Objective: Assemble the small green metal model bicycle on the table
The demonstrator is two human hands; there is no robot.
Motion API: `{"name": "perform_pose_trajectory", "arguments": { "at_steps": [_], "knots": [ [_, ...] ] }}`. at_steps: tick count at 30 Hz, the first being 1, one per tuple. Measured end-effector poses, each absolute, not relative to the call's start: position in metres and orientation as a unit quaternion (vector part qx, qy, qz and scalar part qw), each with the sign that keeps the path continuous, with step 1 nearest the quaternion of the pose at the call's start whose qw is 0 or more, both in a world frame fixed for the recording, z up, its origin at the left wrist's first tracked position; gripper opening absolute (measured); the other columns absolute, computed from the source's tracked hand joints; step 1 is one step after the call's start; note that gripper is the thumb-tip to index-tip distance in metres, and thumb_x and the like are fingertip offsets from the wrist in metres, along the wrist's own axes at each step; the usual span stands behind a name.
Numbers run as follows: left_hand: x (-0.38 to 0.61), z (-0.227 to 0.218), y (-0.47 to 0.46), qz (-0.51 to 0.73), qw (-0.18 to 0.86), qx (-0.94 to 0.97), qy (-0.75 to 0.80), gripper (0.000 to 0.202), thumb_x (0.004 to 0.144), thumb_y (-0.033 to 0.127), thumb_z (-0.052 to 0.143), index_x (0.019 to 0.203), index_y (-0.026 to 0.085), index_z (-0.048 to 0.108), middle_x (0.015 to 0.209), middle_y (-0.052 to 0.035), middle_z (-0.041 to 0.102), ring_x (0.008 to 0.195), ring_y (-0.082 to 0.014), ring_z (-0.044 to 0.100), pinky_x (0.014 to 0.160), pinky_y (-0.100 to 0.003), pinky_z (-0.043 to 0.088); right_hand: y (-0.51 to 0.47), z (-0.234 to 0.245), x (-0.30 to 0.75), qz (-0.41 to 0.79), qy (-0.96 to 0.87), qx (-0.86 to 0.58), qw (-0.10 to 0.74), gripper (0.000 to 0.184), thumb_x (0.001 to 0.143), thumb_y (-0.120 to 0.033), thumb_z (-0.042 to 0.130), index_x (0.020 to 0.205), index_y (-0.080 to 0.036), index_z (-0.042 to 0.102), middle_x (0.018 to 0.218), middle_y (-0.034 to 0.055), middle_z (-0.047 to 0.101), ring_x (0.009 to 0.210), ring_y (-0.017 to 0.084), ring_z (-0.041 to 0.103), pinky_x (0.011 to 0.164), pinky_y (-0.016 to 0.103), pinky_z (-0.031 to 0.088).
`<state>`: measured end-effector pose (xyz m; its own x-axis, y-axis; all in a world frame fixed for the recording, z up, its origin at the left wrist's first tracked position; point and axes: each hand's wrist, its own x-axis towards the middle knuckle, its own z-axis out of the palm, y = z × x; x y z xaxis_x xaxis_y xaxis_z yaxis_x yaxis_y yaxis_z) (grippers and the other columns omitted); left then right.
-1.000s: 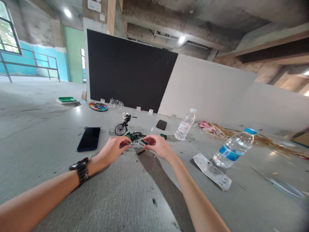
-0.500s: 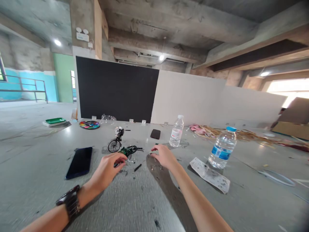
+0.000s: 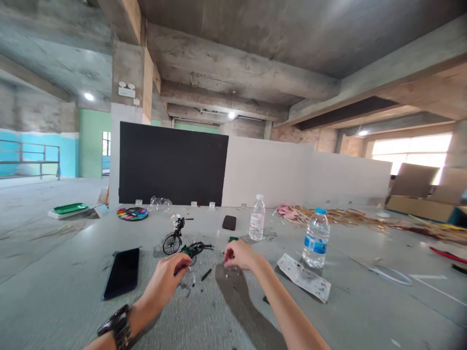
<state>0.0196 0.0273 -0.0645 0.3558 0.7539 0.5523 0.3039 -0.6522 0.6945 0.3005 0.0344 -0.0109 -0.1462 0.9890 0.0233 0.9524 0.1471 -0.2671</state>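
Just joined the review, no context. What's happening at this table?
A person works on a small model bicycle on a grey table. The left hand pinches a small dark part beside the bike's green frame; the right hand hovers just above tiny loose bits. A small dark tool lies between the hands. A phone, two water bottles and a printed sheet lie around.

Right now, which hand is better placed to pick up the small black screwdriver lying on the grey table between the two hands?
Left, narrowly. The left hand rests beside the small black screwdriver, fingers curled toward the little green bicycle model. The right hand hovers farther back and seems to pinch something tiny.
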Motion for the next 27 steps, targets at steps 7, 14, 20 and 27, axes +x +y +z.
{"name": "perform_pose_trajectory", "arguments": {
  "at_steps": [7, 14, 20, 27],
  "knots": [
    [0.023, -0.065, 0.028, 0.469, 0.246, 0.786, 0.319, 0.014, 0.086, 0.026, 0.057, 0.09, 0.022, 0.07, 0.09, -0.0043, 0.074, 0.086, -0.0228, 0.07, 0.081, -0.03, 0.054, 0.035, -0.021, 0.309, 0.154, -0.736, -0.659, 0.019, 0.015, 0.069, -0.022, 0.079, 0.084, -0.023, 0.081, 0.082, 0.0022, 0.078, 0.073, 0.017, 0.069, 0.056, 0.02, 0.042],
    [0.023, -0.064, 0.026, 0.46, 0.245, 0.787, 0.331, 0.018, 0.086, 0.031, 0.058, 0.094, 0.022, 0.072, 0.094, -0.0062, 0.075, 0.087, -0.0235, 0.071, 0.082, -0.032, 0.055, 0.036, -0.025, 0.306, 0.126, -0.745, -0.654, 0.019, 0.016, 0.074, -0.022, 0.074, 0.09, -0.023, 0.08, 0.084, 0.0026, 0.078, 0.074, 0.016, 0.069, 0.057, 0.02, 0.041],
    [0.021, -0.063, 0.029, 0.448, 0.257, 0.783, 0.346, 0.022, 0.086, 0.034, 0.061, 0.094, 0.021, 0.076, 0.096, -0.0078, 0.077, 0.089, -0.0248, 0.072, 0.084, -0.033, 0.055, 0.035, -0.021, 0.307, 0.133, -0.751, -0.646, 0.016, 0.015, 0.072, -0.019, 0.077, 0.087, -0.023, 0.079, 0.083, 0.0016, 0.077, 0.071, 0.015, 0.068, 0.057, 0.02, 0.041],
    [0.022, -0.065, 0.03, 0.472, 0.344, 0.733, 0.348, 0.023, 0.084, 0.037, 0.065, 0.09, 0.017, 0.075, 0.083, -0.0074, 0.076, 0.078, -0.0229, 0.072, 0.078, -0.036, 0.057, 0.031, -0.019, 0.3, 0.122, -0.765, -0.632, 0.015, 0.008, 0.079, -0.019, 0.071, 0.084, -0.021, 0.076, 0.082, 0.0026, 0.075, 0.072, 0.016, 0.065, 0.06, 0.022, 0.039]
  ]
}}
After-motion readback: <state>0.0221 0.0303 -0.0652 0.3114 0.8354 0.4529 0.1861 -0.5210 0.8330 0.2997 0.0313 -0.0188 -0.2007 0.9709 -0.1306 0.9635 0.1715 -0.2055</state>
